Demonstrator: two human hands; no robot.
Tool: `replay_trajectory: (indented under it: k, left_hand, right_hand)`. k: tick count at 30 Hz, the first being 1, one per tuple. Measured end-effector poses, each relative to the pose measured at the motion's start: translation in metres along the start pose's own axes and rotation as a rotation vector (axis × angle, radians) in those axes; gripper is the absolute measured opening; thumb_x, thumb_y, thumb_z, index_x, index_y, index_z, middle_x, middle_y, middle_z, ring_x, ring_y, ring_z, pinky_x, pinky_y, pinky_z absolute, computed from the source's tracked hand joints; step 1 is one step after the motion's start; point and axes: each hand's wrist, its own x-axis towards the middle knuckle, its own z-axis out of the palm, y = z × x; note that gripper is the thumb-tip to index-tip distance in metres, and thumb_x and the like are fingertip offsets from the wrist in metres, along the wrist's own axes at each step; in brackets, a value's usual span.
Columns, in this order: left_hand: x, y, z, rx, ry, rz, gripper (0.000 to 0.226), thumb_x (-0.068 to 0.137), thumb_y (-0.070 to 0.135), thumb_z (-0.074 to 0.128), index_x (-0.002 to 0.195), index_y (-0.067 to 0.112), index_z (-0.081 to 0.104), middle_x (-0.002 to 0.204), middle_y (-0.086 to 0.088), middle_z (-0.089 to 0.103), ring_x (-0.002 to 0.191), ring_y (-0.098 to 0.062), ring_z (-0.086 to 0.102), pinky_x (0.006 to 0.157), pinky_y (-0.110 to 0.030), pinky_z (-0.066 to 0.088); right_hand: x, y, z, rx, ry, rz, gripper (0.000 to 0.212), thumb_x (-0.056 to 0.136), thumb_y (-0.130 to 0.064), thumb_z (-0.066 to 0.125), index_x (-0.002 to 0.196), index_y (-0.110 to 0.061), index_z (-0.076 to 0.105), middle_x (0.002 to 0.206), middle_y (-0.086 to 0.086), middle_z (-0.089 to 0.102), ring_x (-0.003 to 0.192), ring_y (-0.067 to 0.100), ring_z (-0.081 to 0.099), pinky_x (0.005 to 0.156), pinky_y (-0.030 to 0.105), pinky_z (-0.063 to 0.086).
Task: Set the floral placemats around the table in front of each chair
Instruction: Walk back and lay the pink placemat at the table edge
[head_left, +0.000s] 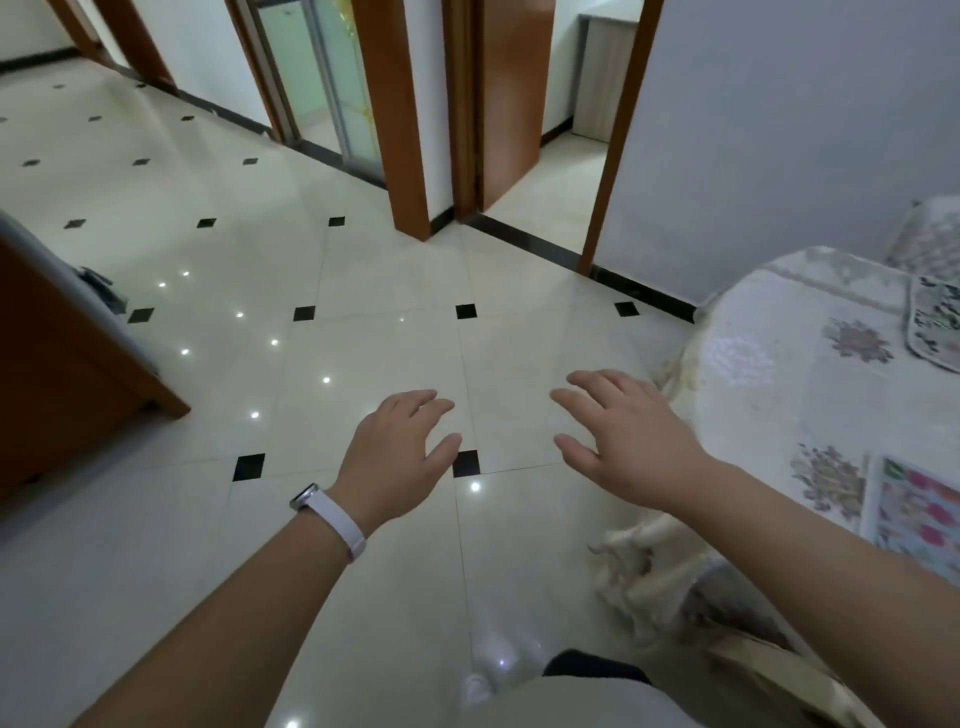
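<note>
Left grip: left grip (395, 452) is a bare hand, palm down, fingers loosely spread, holding nothing; it hangs over the floor (363, 338).
Right grip: right grip (634, 436) is the same, fingers apart and empty, just beside the table (769, 364) edge but not touching it.
Mats: far mat (935, 322) lies flat on the table at the right frame edge. Near mat (914, 514) lies flat close to the right forearm and is cut off by the frame. Their patterns look different, and I can't tell if both belong to the set.
Chairs: none clearly in view. The padded floral shape (930, 239) behind the table may be a chair back.
Step, my read: between placements, with the head pointing away from the table.
Do it well: turn right first to get the table and chairs in view, then find the mat stack or any seat without a mat.
Pick: pinch one mat by its near edge with both grips and lift it flat.
Place: square the mat to the table edge, centre it on the chair and smooth it down.
Risk: the cloth fringe (639, 566) hangs loose, and catching it would drag the cloth and shift mats already laid.
</note>
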Motion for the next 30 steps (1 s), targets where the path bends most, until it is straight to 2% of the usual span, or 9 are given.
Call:
replay_trajectory:
  k: [3,5,11,17,19,24,30]
  left_hand:
    - [0.008,-0.011,-0.002,-0.165,0.0,-0.069,0.045,0.095,0.044,0.048,0.135,0.025,0.055,0.143,0.005,0.051,0.134,-0.014,0.038,0.109,-0.032,0.032]
    - [0.016,-0.016,-0.002,-0.23,0.009,-0.086,0.044,0.093,0.043,0.05,0.134,0.025,0.056,0.141,0.006,0.052,0.133,-0.012,0.039,0.109,-0.029,0.032]
    - [0.071,-0.043,0.003,-0.092,0.038,-0.058,0.052,0.09,0.051,0.04,0.128,0.022,0.062,0.133,0.002,0.06,0.125,-0.016,0.049,0.103,-0.035,0.037]
    - [0.174,-0.065,0.013,0.042,-0.005,-0.039,0.049,0.09,0.05,0.042,0.125,0.023,0.063,0.13,0.003,0.062,0.122,-0.018,0.052,0.099,-0.04,0.042]
    - [0.215,-0.067,0.015,0.053,-0.029,-0.031,0.05,0.09,0.051,0.041,0.125,0.023,0.063,0.13,0.002,0.062,0.122,-0.019,0.053,0.1,-0.041,0.042]
    - [0.318,-0.053,0.012,0.069,0.017,0.04,0.049,0.089,0.049,0.043,0.123,0.021,0.065,0.127,0.0,0.064,0.12,-0.021,0.055,0.098,-0.041,0.043]
    - [0.41,-0.037,0.019,0.135,0.011,0.175,0.045,0.089,0.044,0.045,0.119,0.019,0.067,0.123,-0.002,0.066,0.115,-0.024,0.058,0.093,-0.045,0.047]
  right_hand:
    - [0.026,-0.003,0.005,-0.01,-0.013,-0.005,0.053,0.088,-0.049,0.039,0.126,-0.019,0.061,0.131,0.008,0.061,0.119,0.031,0.056,0.093,0.045,0.047]
    - [0.045,-0.003,0.011,0.004,-0.018,0.001,0.053,0.088,-0.049,0.039,0.124,-0.019,0.063,0.128,0.007,0.063,0.118,0.03,0.057,0.092,0.044,0.048]
    - [0.11,0.016,0.036,0.065,0.0,0.001,0.05,0.087,-0.047,0.042,0.122,-0.017,0.063,0.126,0.008,0.063,0.116,0.032,0.058,0.091,0.044,0.048]
    - [0.194,0.076,0.056,0.082,-0.04,0.051,0.049,0.087,-0.046,0.044,0.119,-0.015,0.065,0.126,0.009,0.064,0.115,0.032,0.059,0.091,0.046,0.048]
    - [0.22,0.102,0.056,0.106,-0.048,0.087,0.05,0.089,-0.047,0.041,0.122,-0.017,0.063,0.13,0.008,0.062,0.119,0.031,0.056,0.093,0.045,0.046]
    - [0.273,0.168,0.038,0.123,0.008,0.148,0.046,0.095,-0.044,0.049,0.133,-0.02,0.055,0.142,0.004,0.052,0.13,0.026,0.046,0.104,0.042,0.036]
    - [0.307,0.225,0.019,0.112,0.045,0.229,0.042,0.094,-0.041,0.05,0.129,-0.02,0.059,0.135,0.0,0.058,0.122,0.023,0.053,0.1,0.04,0.041]
